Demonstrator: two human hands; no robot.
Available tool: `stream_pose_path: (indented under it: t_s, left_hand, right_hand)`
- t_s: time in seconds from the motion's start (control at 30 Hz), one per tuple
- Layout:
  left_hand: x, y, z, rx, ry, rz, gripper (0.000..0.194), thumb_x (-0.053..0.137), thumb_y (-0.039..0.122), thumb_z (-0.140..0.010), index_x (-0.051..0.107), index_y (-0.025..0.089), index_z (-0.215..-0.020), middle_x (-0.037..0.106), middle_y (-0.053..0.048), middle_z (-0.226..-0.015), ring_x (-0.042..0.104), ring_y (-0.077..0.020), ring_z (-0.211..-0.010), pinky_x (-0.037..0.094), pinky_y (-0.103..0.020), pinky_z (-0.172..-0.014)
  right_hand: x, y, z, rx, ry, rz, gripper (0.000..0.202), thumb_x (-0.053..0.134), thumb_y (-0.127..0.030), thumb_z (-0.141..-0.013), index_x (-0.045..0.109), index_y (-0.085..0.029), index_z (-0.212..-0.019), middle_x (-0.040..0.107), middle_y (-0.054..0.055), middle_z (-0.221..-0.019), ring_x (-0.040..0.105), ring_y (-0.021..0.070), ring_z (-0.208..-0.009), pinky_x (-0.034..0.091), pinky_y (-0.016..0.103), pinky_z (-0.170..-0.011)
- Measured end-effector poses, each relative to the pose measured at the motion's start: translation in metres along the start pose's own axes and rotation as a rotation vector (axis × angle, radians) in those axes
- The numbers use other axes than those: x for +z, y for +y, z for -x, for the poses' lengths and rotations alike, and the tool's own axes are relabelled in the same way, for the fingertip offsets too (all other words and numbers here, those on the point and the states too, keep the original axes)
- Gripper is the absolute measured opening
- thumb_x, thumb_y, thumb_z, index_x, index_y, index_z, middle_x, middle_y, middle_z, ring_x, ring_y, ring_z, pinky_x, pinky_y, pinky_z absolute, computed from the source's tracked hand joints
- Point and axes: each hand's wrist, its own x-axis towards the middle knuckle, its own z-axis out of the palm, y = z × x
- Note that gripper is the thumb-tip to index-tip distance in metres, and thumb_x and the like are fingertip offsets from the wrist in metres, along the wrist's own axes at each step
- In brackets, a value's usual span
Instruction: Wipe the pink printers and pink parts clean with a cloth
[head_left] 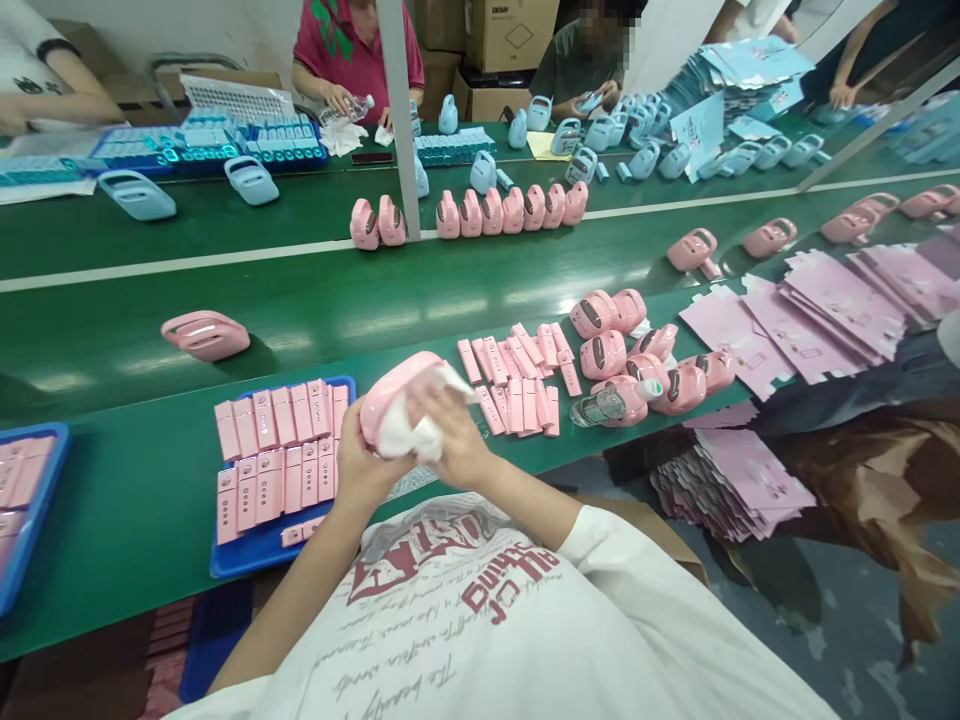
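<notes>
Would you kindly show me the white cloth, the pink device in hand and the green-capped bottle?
White cloth [405, 433]: head view, crumpled lower part.
Pink device [391, 386]: head view, glossy upper side.
Green-capped bottle [602, 406]: head view, clear body.

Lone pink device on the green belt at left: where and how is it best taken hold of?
Probably across its rounded body, from above and the near side: that is the bulkiest part, no other device on the belt touches it, and the slimmer handle loop points left.
</notes>
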Motion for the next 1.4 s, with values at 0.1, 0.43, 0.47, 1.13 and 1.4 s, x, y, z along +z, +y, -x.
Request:
stream_pose_path:
  t_s: [0.1, 0.43, 0.47, 1.13, 1.4]
  left_hand:
    - [-0.001, 0.004, -0.001, 0.028, 0.076, -0.097, 0.079, 0.082, 0.033, -0.05, 0.05, 0.016, -0.12, 0.06, -0.01, -0.115, 0.061, -0.0259, -0.103, 0.051, -0.038, -0.088]
    - [-0.007, 0.028, 0.002, 0.177, -0.063, -0.072, 0.072, 0.08, 0.033, -0.054, 0.051, 0.018, -0.119, 0.061, -0.008, -0.111, 0.061, -0.0254, -0.102, 0.053, -0.035, -0.084]
    - [-0.007, 0.031, 0.005, 0.166, -0.095, -0.038, 0.071, 0.08, 0.033, -0.054, 0.052, 0.017, -0.118, 0.062, -0.008, -0.109, 0.062, -0.0251, -0.1, 0.053, -0.034, -0.081]
    - [-0.01, 0.033, 0.0, 0.321, -0.02, -0.468, 0.059, 0.074, 0.03, -0.055, 0.058, 0.022, -0.111, 0.065, -0.007, -0.11, 0.061, -0.0296, -0.103, 0.05, -0.037, -0.084]
    - [-0.009, 0.025, -0.014, -0.115, -0.16, 0.185, 0.061, 0.079, 0.035, -0.052, 0.061, 0.014, -0.105, 0.069, -0.008, -0.099, 0.065, -0.0305, -0.091, 0.054, -0.039, -0.075]
  right_hand:
    - [0.003, 0.007, 0.003, 0.153, 0.182, -0.026, 0.067, 0.016, -0.053, -0.095, 0.034, -0.008, -0.141, 0.043, 0.02, -0.144, 0.02, 0.0244, -0.145, 0.022, 0.047, -0.117]
    - [-0.015, 0.011, -0.021, 0.735, 0.495, -0.658, 0.082, 0.01, -0.074, -0.085, 0.053, -0.017, -0.126, 0.066, 0.014, -0.114, 0.058, 0.0255, -0.116, 0.046, 0.041, -0.098]
    - [-0.021, 0.011, -0.023, 0.779, 0.527, -0.729, 0.083, 0.007, -0.074, -0.085, 0.053, -0.018, -0.125, 0.067, 0.013, -0.111, 0.06, 0.0249, -0.111, 0.049, 0.041, -0.094]
    - [-0.06, -0.009, -0.05, -0.124, -0.034, 0.066, 0.065, 0.014, -0.058, -0.096, 0.065, -0.019, -0.09, 0.07, 0.011, -0.096, 0.061, 0.021, -0.099, 0.048, 0.039, -0.088]
    - [-0.041, -0.002, -0.047, -0.056, 0.115, 0.008, 0.057, 0.02, -0.056, -0.096, 0.058, -0.023, -0.122, 0.055, 0.008, -0.136, 0.04, 0.0211, -0.135, 0.03, 0.045, -0.113]
